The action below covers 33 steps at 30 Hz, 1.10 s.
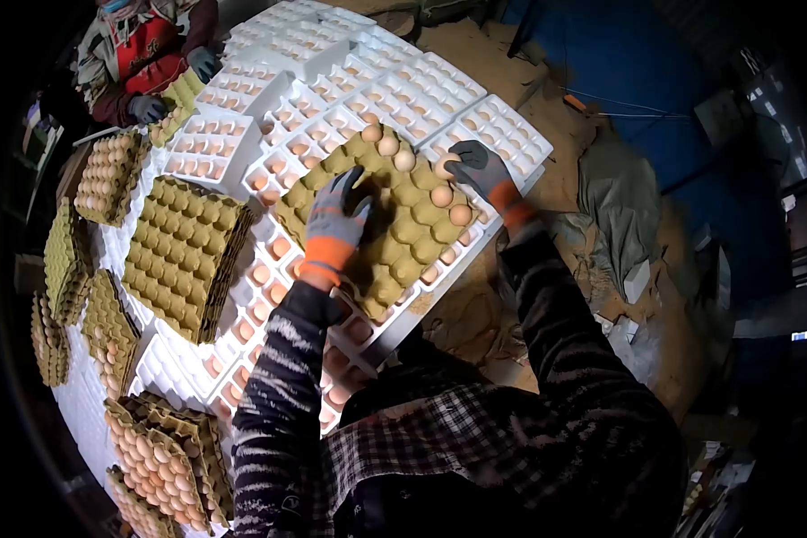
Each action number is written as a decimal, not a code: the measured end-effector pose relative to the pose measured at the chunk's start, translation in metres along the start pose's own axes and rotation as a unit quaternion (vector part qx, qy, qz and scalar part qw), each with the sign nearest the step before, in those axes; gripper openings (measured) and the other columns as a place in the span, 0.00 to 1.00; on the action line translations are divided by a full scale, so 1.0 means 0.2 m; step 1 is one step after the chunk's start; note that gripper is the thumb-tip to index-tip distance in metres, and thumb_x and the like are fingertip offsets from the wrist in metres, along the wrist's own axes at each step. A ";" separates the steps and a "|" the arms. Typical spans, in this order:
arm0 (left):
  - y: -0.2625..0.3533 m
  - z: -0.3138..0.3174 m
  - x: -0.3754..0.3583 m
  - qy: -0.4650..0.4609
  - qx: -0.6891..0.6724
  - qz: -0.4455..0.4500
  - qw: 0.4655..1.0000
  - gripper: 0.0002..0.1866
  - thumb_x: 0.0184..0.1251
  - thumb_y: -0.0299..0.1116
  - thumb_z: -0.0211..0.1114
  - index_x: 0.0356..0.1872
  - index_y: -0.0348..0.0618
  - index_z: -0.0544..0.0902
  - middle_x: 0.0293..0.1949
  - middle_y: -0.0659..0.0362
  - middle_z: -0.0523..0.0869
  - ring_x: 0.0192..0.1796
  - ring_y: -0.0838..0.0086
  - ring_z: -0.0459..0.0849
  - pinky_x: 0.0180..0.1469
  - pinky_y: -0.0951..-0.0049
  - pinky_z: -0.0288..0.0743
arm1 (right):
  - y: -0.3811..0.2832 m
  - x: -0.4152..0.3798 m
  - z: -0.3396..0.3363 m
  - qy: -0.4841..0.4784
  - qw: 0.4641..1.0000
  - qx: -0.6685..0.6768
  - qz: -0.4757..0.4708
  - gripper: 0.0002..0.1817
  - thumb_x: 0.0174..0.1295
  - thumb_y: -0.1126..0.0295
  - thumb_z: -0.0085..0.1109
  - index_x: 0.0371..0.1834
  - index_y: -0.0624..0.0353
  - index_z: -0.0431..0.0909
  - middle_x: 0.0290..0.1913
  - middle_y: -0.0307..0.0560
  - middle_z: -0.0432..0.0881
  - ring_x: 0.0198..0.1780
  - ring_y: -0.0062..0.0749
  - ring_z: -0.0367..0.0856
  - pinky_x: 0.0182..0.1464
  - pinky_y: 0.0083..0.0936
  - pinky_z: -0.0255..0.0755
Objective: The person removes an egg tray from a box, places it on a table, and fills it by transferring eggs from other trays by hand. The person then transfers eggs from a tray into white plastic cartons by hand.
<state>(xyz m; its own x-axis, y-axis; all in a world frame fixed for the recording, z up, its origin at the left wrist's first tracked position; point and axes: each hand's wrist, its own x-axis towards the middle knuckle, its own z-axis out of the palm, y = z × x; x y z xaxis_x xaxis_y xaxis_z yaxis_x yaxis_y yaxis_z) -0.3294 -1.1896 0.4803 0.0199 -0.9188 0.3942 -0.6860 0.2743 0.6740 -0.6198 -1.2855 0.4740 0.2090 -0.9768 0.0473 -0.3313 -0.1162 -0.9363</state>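
An olive-yellow pulp egg tray (412, 233) lies over white foam trays of eggs in front of me. Along its far right edge sits a row of brown eggs (403, 160), and most of its other cups hold nothing. My right hand (482, 170), in a grey glove with an orange cuff, pinches an egg (445, 168) at that row. On the left part of the pulp tray is my left hand (336, 220), gloved alike, its thumb and fingers apart with no egg visible in them. Shadow covers the tray beside it.
White foam trays (412, 99) with eggs spread across the table. To the left stand a stack of pulp trays (184, 255) and egg-filled trays (152, 462). A co-worker's gloved hands (148, 109) touch another pulp tray. A grey-green sack (619, 206) lies right.
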 end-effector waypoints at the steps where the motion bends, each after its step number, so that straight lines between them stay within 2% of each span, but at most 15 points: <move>1: -0.02 0.12 0.12 -0.034 0.014 -0.002 0.999 0.28 0.63 0.41 0.71 0.64 0.50 0.79 0.59 0.51 0.82 0.62 0.52 0.79 0.67 0.58 0.71 | 0.01 0.00 -0.03 -0.019 0.996 -0.085 0.014 0.25 0.59 0.57 0.73 0.55 0.59 0.79 0.51 0.50 0.86 0.51 0.37 0.83 0.56 0.31 0.77; 5: 0.04 0.50 0.45 -0.130 0.213 -0.016 0.968 0.24 0.60 0.45 0.71 0.57 0.51 0.81 0.57 0.53 0.83 0.60 0.54 0.80 0.64 0.57 0.71 | -0.18 -0.04 0.05 -0.148 0.870 -0.461 0.087 0.40 0.59 0.36 0.64 0.65 0.55 0.72 0.59 0.55 0.83 0.62 0.53 0.79 0.64 0.42 0.71; 8: 0.04 0.58 0.51 -0.103 0.240 -0.014 0.965 0.21 0.59 0.43 0.71 0.51 0.47 0.81 0.50 0.53 0.85 0.54 0.56 0.83 0.59 0.58 0.74 | 0.00 0.00 0.09 -0.117 0.826 -0.551 0.009 0.37 0.56 0.42 0.69 0.64 0.51 0.76 0.52 0.53 0.87 0.54 0.47 0.85 0.57 0.40 0.77; 10: 0.02 0.58 0.51 -0.049 0.121 -0.069 0.989 0.20 0.58 0.40 0.72 0.49 0.45 0.80 0.47 0.52 0.85 0.51 0.55 0.83 0.56 0.58 0.76 | -0.07 -0.03 -0.12 -0.129 0.965 -0.226 0.038 0.29 0.58 0.56 0.74 0.60 0.55 0.81 0.47 0.47 0.88 0.49 0.35 0.86 0.52 0.33 0.79; 12: -0.08 0.50 0.53 0.047 -0.106 -0.184 0.976 0.21 0.55 0.36 0.72 0.49 0.42 0.79 0.46 0.51 0.82 0.49 0.53 0.82 0.54 0.55 0.76 | -0.06 -0.09 -0.30 -0.133 0.986 0.082 0.061 0.22 0.59 0.73 0.72 0.58 0.55 0.83 0.49 0.37 0.86 0.47 0.20 0.83 0.48 0.20 0.79; 14: -0.22 0.47 0.60 0.011 -0.029 -0.185 0.982 0.25 0.57 0.40 0.74 0.54 0.46 0.79 0.50 0.48 0.81 0.50 0.50 0.83 0.55 0.55 0.78 | -0.18 -0.11 -0.35 -0.168 0.979 0.087 0.071 0.23 0.58 0.74 0.72 0.59 0.53 0.83 0.49 0.39 0.87 0.49 0.27 0.85 0.56 0.26 0.79; 15: -0.21 0.48 0.62 -0.046 0.063 -0.163 0.984 0.27 0.57 0.44 0.74 0.57 0.48 0.79 0.53 0.48 0.80 0.53 0.50 0.83 0.57 0.56 0.78 | -0.04 -0.08 -0.35 -0.176 0.961 -0.141 -0.157 0.27 0.59 0.72 0.70 0.64 0.43 0.81 0.65 0.45 0.78 0.55 0.33 0.82 0.57 0.34 0.78; 16: -0.15 0.48 0.65 -0.101 0.153 -0.138 0.973 0.29 0.58 0.48 0.74 0.59 0.50 0.79 0.57 0.48 0.80 0.57 0.50 0.83 0.58 0.57 0.78 | -0.04 -0.08 -0.31 -0.234 0.893 -0.323 -0.207 0.28 0.62 0.71 0.65 0.66 0.34 0.79 0.69 0.48 0.73 0.61 0.39 0.79 0.58 0.37 0.77; 18: -0.03 0.48 0.71 -0.172 0.256 -0.170 0.936 0.29 0.56 0.52 0.75 0.58 0.53 0.83 0.62 0.49 0.78 0.61 0.55 0.83 0.60 0.56 0.78 | -0.09 -0.13 -0.15 -0.290 0.747 -0.586 -0.125 0.24 0.68 0.67 0.57 0.67 0.31 0.78 0.70 0.50 0.71 0.64 0.46 0.77 0.55 0.38 0.78; 21: -0.05 0.47 0.75 -0.196 0.256 -0.142 0.936 0.27 0.56 0.48 0.74 0.56 0.49 0.83 0.57 0.48 0.82 0.56 0.54 0.85 0.56 0.57 0.80 | -0.13 -0.16 -0.03 -0.287 0.680 -0.661 -0.134 0.17 0.72 0.66 0.50 0.60 0.36 0.81 0.69 0.51 0.69 0.65 0.53 0.76 0.53 0.41 0.79; 23: -0.19 0.45 0.74 -0.042 0.061 -0.228 0.971 0.25 0.57 0.46 0.74 0.55 0.48 0.83 0.50 0.48 0.85 0.52 0.56 0.87 0.55 0.59 0.80 | -0.11 -0.17 -0.04 -0.263 0.700 -0.645 -0.156 0.15 0.71 0.64 0.53 0.57 0.39 0.82 0.67 0.49 0.70 0.64 0.52 0.76 0.55 0.40 0.79; 26: -0.44 0.37 0.77 0.046 -0.192 -0.252 0.947 0.27 0.55 0.45 0.76 0.57 0.50 0.83 0.45 0.50 0.87 0.49 0.58 0.87 0.54 0.62 0.80 | -0.13 -0.15 -0.16 -0.225 0.791 -0.548 -0.152 0.14 0.64 0.62 0.64 0.53 0.44 0.84 0.63 0.47 0.74 0.62 0.46 0.77 0.58 0.38 0.78; 28: -0.39 0.32 0.77 -0.029 0.041 -0.057 0.997 0.24 0.58 0.35 0.76 0.57 0.49 0.84 0.51 0.51 0.84 0.47 0.59 0.87 0.53 0.66 0.81 | -0.25 -0.10 -0.25 -0.232 0.891 -0.382 -0.083 0.18 0.56 0.62 0.74 0.51 0.47 0.85 0.60 0.45 0.78 0.60 0.41 0.78 0.60 0.38 0.77; 30: -0.29 0.39 0.81 -0.150 0.199 -0.152 0.957 0.24 0.54 0.46 0.78 0.55 0.57 0.88 0.62 0.52 0.79 0.59 0.52 0.83 0.62 0.56 0.77 | -0.16 -0.04 -0.21 -0.190 0.968 -0.091 -0.139 0.25 0.48 0.71 0.82 0.52 0.56 0.86 0.55 0.45 0.85 0.56 0.33 0.82 0.58 0.32 0.78; 33: -0.23 0.44 0.82 -0.103 0.195 -0.178 0.959 0.24 0.52 0.48 0.78 0.52 0.58 0.89 0.66 0.54 0.78 0.61 0.52 0.81 0.63 0.56 0.76 | -0.33 -0.10 -0.08 -0.231 0.928 0.260 0.137 0.21 0.64 0.69 0.69 0.59 0.65 0.81 0.46 0.46 0.87 0.40 0.24 0.85 0.39 0.19 0.78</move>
<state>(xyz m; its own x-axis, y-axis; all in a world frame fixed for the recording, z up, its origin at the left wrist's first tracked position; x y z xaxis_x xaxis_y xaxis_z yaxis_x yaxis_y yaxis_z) -0.3574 -1.3772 0.4589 0.1870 -0.9821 0.0225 -0.8834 -0.1581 0.4412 -0.6165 -1.2602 0.5404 0.5940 -0.7619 -0.2583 0.0330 0.3439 -0.9384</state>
